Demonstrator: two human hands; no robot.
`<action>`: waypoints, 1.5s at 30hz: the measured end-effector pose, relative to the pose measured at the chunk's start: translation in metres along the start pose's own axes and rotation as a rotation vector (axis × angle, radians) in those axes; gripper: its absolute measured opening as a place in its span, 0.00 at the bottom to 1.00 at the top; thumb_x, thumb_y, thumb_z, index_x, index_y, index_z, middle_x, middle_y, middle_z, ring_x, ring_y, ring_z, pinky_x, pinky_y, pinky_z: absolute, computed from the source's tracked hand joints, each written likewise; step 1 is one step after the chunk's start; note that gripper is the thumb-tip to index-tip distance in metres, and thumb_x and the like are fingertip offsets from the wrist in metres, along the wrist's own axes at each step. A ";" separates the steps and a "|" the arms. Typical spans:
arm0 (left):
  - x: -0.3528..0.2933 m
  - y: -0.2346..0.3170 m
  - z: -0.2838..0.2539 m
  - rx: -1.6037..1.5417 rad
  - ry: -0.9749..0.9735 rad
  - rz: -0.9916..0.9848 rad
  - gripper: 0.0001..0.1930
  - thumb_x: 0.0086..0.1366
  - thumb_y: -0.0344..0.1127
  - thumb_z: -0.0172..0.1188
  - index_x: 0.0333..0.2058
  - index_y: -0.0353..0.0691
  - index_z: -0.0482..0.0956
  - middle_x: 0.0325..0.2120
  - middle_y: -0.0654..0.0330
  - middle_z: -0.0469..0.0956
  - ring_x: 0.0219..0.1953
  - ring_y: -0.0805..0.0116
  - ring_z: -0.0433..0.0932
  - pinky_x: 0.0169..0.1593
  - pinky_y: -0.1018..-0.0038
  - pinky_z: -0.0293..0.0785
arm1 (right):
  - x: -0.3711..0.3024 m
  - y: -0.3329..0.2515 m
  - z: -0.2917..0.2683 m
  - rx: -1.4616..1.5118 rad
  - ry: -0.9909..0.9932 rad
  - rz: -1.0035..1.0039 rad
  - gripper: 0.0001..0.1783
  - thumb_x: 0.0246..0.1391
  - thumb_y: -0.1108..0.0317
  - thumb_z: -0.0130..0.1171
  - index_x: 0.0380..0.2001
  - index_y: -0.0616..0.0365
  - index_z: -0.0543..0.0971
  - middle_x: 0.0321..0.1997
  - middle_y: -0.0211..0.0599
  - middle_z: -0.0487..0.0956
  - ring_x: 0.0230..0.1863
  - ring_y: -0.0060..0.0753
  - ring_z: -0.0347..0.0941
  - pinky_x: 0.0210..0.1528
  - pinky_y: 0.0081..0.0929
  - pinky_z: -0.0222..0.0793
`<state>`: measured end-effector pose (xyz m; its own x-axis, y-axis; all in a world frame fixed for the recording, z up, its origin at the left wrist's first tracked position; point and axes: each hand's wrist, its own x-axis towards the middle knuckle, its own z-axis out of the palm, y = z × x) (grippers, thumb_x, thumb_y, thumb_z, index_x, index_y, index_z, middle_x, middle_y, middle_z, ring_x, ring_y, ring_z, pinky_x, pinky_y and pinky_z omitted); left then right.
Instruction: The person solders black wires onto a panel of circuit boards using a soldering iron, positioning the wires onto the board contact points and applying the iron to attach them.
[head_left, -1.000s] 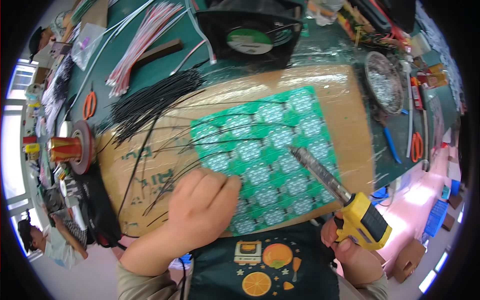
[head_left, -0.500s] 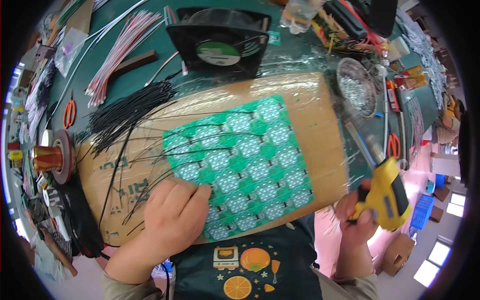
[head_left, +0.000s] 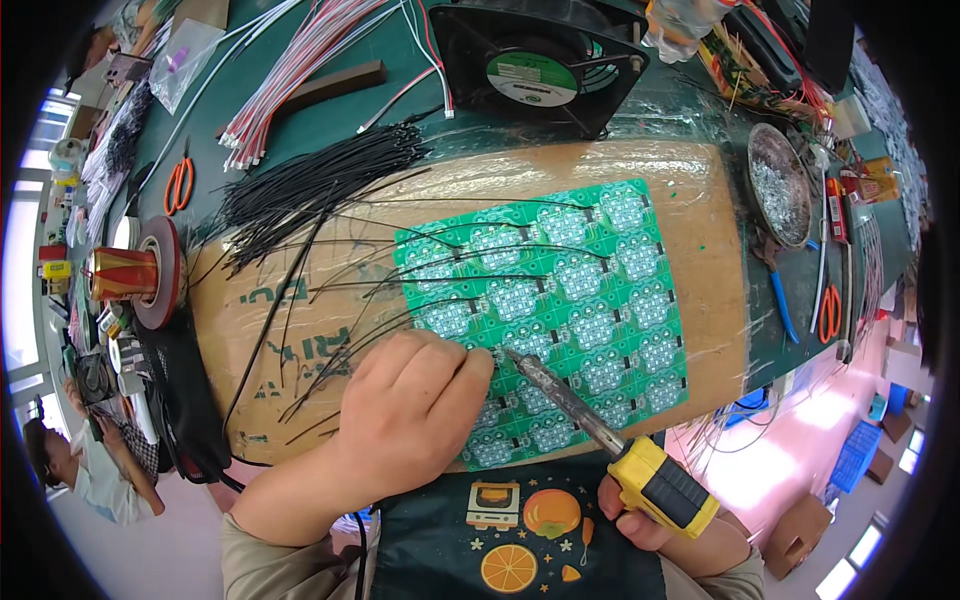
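Observation:
A green panel of circuit boards (head_left: 535, 300) with white-printed repeated sections lies on a flattened cardboard box (head_left: 700, 230). Thin black wires run from the left onto several sections. My left hand (head_left: 415, 410) rests on the panel's left side, its fingers pinched together around what appears to be a black wire; the fingertips are mostly hidden. In my right hand (head_left: 630, 515) is a yellow and black soldering gun (head_left: 665, 485). Its metal tip meets the panel just right of my left fingertips.
Behind the panel lie a bundle of black wires (head_left: 320, 180) and a black fan (head_left: 540, 65). To the right are a metal dish (head_left: 778, 185), blue-handled pliers (head_left: 782, 300) and orange scissors (head_left: 830, 315). A wire spool (head_left: 160, 272) stands left. Another person (head_left: 100, 460) is at far left.
My right hand has brought the soldering gun left from beside the dish, down onto the panel. The view has shifted, so things appear further right. My left hand stays pinched at the panel.

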<state>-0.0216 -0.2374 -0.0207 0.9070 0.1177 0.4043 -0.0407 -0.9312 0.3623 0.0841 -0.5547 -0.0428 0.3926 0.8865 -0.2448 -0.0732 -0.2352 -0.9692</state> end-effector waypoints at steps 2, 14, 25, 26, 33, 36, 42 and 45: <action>0.000 0.000 0.000 0.002 -0.002 0.000 0.20 0.46 0.18 0.67 0.41 0.33 0.84 0.32 0.59 0.76 0.32 0.60 0.78 0.36 0.66 0.76 | 0.001 0.001 0.000 0.003 -0.013 0.006 0.17 0.62 0.51 0.67 0.28 0.51 0.78 0.27 0.32 0.76 0.23 0.41 0.75 0.23 0.34 0.67; 0.000 0.001 0.001 0.002 0.002 0.000 0.19 0.46 0.18 0.67 0.41 0.34 0.84 0.32 0.59 0.76 0.32 0.60 0.78 0.36 0.66 0.77 | 0.000 0.003 0.001 -0.057 -0.015 0.035 0.22 0.64 0.43 0.62 0.27 0.48 0.79 0.27 0.30 0.76 0.25 0.42 0.76 0.26 0.37 0.69; 0.000 0.000 0.000 -0.006 -0.009 0.002 0.20 0.46 0.18 0.67 0.41 0.33 0.84 0.33 0.59 0.76 0.33 0.59 0.79 0.37 0.65 0.77 | 0.002 -0.005 -0.001 -0.068 -0.006 0.045 0.22 0.64 0.44 0.63 0.24 0.47 0.78 0.26 0.31 0.76 0.25 0.43 0.76 0.26 0.38 0.68; 0.000 0.001 0.000 -0.006 -0.009 0.002 0.20 0.46 0.18 0.67 0.41 0.33 0.84 0.33 0.59 0.76 0.33 0.59 0.79 0.37 0.65 0.77 | 0.001 -0.006 -0.003 -0.052 -0.019 0.071 0.21 0.62 0.45 0.64 0.24 0.47 0.78 0.26 0.31 0.76 0.25 0.43 0.76 0.26 0.37 0.68; 0.001 0.002 -0.001 0.002 -0.016 0.001 0.20 0.46 0.18 0.68 0.42 0.34 0.84 0.32 0.58 0.76 0.33 0.59 0.78 0.37 0.65 0.77 | -0.012 0.006 -0.001 0.064 0.029 0.093 0.18 0.58 0.48 0.69 0.24 0.47 0.78 0.25 0.30 0.77 0.26 0.41 0.77 0.27 0.37 0.70; 0.001 0.001 -0.001 0.003 -0.013 0.004 0.20 0.46 0.18 0.68 0.42 0.34 0.84 0.32 0.58 0.76 0.33 0.59 0.78 0.36 0.65 0.77 | -0.011 0.007 -0.001 0.022 0.034 0.065 0.19 0.59 0.48 0.69 0.24 0.47 0.78 0.25 0.30 0.77 0.26 0.41 0.77 0.27 0.36 0.70; 0.001 0.001 0.000 -0.004 -0.011 0.005 0.20 0.46 0.18 0.67 0.42 0.33 0.84 0.32 0.58 0.77 0.32 0.58 0.78 0.36 0.65 0.76 | -0.008 0.007 -0.002 -0.015 -0.025 0.089 0.21 0.61 0.45 0.67 0.25 0.48 0.78 0.26 0.30 0.77 0.25 0.41 0.77 0.27 0.36 0.69; 0.001 0.001 0.000 -0.003 -0.010 0.006 0.20 0.45 0.18 0.67 0.42 0.33 0.84 0.32 0.58 0.77 0.32 0.58 0.78 0.36 0.65 0.76 | -0.006 0.007 0.002 0.074 0.040 0.050 0.21 0.62 0.44 0.66 0.25 0.47 0.78 0.26 0.29 0.77 0.25 0.42 0.76 0.27 0.36 0.69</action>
<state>-0.0205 -0.2386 -0.0195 0.9110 0.1087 0.3978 -0.0474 -0.9307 0.3628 0.0792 -0.5606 -0.0486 0.4228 0.8576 -0.2928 -0.1604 -0.2472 -0.9556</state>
